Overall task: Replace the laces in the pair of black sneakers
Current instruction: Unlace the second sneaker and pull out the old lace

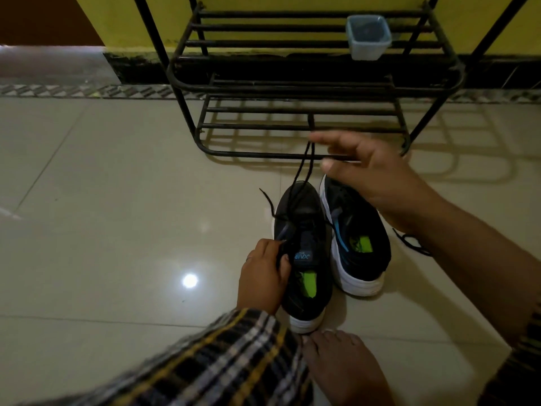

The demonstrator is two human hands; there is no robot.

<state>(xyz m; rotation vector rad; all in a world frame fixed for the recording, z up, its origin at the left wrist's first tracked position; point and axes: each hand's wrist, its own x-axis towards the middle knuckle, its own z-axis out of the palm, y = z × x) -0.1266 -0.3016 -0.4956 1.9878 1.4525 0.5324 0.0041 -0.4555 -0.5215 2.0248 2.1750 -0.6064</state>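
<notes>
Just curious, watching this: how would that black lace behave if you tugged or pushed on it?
Likely floppy: the black lace runs straight only where the right hand lifts it, and its free end curls beside the left sneaker. Probably very light. Pushing would just buckle it, I'd guess.

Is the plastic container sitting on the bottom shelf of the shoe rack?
No, the plastic container sits on the upper shelf of the shoe rack, at its right end.
</notes>
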